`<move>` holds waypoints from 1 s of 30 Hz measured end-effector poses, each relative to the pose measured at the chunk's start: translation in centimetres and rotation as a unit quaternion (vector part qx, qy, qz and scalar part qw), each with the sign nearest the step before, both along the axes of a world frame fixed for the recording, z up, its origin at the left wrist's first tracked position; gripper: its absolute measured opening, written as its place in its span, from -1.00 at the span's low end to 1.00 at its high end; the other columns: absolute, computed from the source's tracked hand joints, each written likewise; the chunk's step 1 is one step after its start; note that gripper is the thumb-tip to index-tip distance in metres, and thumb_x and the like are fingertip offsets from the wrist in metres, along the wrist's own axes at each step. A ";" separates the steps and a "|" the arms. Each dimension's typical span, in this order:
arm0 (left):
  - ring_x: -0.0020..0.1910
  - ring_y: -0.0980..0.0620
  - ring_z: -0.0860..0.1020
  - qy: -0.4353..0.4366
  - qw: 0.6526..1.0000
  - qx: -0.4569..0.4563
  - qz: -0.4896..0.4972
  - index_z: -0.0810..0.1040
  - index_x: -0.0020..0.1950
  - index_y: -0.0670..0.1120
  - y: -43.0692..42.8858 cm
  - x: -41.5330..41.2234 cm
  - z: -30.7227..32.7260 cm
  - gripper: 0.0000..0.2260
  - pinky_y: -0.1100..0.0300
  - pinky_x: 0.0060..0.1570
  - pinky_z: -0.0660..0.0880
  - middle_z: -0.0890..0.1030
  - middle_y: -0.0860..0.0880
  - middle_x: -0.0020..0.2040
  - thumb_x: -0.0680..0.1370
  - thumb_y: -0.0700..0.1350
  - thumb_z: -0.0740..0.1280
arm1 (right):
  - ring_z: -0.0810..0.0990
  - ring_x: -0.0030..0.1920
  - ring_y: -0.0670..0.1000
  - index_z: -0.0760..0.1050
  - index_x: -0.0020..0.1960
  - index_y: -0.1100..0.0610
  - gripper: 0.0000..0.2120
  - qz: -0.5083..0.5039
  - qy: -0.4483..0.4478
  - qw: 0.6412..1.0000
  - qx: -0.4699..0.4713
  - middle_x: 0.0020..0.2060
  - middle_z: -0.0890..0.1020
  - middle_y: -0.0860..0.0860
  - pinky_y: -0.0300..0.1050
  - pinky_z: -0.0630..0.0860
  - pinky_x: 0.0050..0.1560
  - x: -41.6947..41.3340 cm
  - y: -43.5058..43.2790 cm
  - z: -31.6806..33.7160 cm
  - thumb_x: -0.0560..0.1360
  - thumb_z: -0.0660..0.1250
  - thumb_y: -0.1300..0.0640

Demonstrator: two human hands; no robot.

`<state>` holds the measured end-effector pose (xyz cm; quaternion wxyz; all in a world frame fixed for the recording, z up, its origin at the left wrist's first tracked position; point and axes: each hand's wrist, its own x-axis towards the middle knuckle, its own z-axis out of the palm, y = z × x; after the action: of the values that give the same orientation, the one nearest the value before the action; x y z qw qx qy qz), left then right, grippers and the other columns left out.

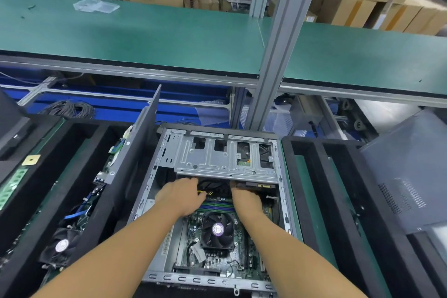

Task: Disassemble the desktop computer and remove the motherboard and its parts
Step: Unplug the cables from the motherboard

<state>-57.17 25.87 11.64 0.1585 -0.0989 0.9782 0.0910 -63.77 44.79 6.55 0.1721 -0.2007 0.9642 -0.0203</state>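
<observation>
The open computer case (217,201) lies on the bench (290,189), with the motherboard (217,249) and its fan (217,228) still inside. Both hands reach under the metal drive cage (225,159). The left hand (181,197) pinches yellow-and-black wires (205,193). Whether the right hand (245,199) grips anything cannot be told.

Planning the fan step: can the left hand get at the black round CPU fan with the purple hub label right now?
Probably yes. The black round CPU fan lies uncovered on the green motherboard, just behind the left hand; no cable or bracket crosses it.
</observation>
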 end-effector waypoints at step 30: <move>-0.06 -0.08 0.56 0.017 1.000 0.007 0.009 0.47 0.18 -0.03 0.0 0.1 -0.2 -0.62 0.04 -0.08 0.50 0.59 -0.04 0.08 0.59 0.20 0.08 | 0.63 -0.08 0.20 0.30 0.46 0.12 -0.36 -0.003 -0.001 1.000 0.004 -0.04 0.64 0.17 0.01 0.41 -0.22 -0.2 0.3 -1.1 0.43 0.14 0.49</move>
<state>-57.04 25.82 11.44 0.1416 -0.1046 0.9792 0.1007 -63.95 45.11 5.47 0.1740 -0.1973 0.9646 -0.0167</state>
